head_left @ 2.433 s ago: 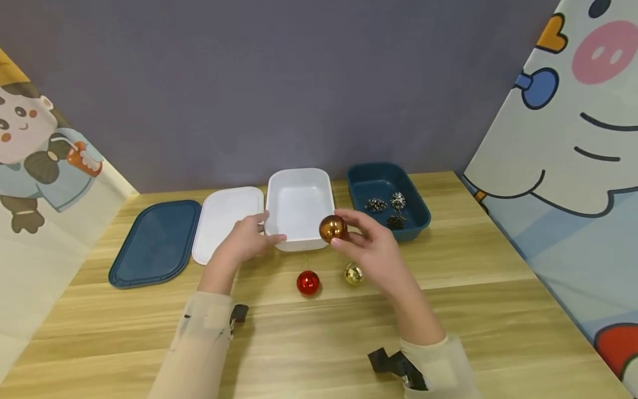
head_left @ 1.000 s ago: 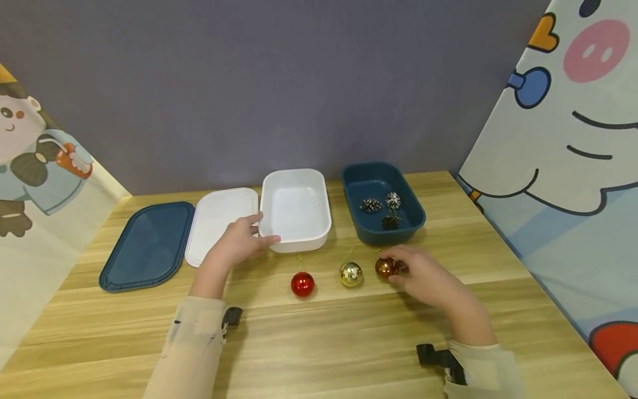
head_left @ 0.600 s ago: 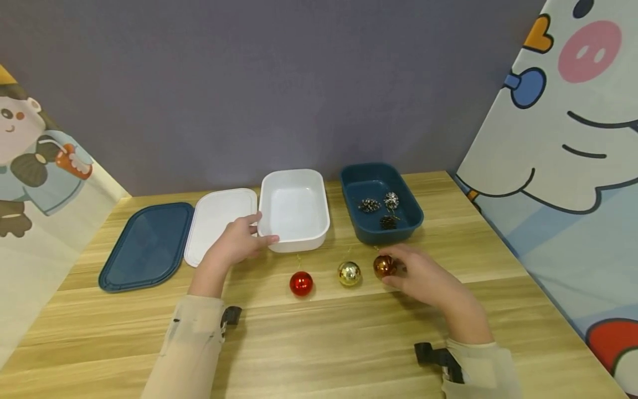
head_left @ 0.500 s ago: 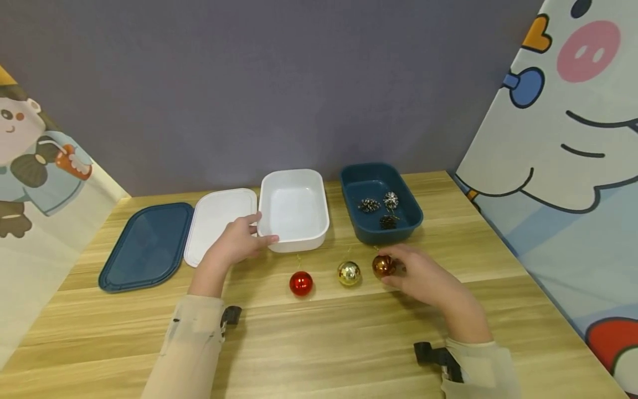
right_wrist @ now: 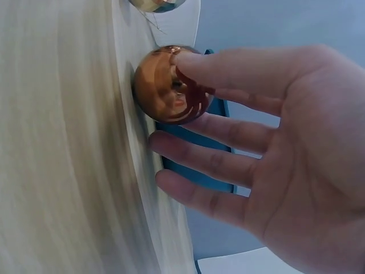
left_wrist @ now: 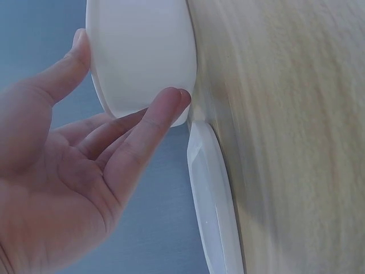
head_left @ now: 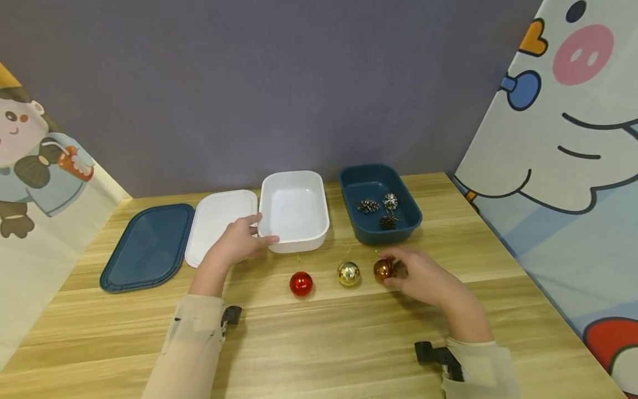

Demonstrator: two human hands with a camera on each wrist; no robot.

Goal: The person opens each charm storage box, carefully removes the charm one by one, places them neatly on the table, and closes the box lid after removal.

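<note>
My right hand (head_left: 423, 275) pinches a shiny copper-brown Christmas bauble (head_left: 382, 270) between thumb and fingers, low at the wooden table, in front of the blue box (head_left: 381, 238). The right wrist view shows the thumb on the bauble (right_wrist: 165, 85), the other fingers loosely spread. My left hand (head_left: 238, 239) rests against the near left corner of the white box (head_left: 299, 245); in the left wrist view its thumb touches the white box (left_wrist: 142, 51) and its fingers lie fairly straight. A gold bauble (head_left: 348, 274) and a red bauble (head_left: 301, 284) lie on the table left of the copper one.
Several pinecones (head_left: 369, 206) lie inside the blue box. To the left are a flat white lid (head_left: 221, 216) and a dark blue lid (head_left: 149, 247). A grey wall (head_left: 299, 83) stands behind the wooden table (head_left: 309, 343), with cartoon panels on both sides.
The right hand has carried the copper bauble from beside the white box down to the right of the gold one. Lately both hands have barely moved; the left stays at the white box.
</note>
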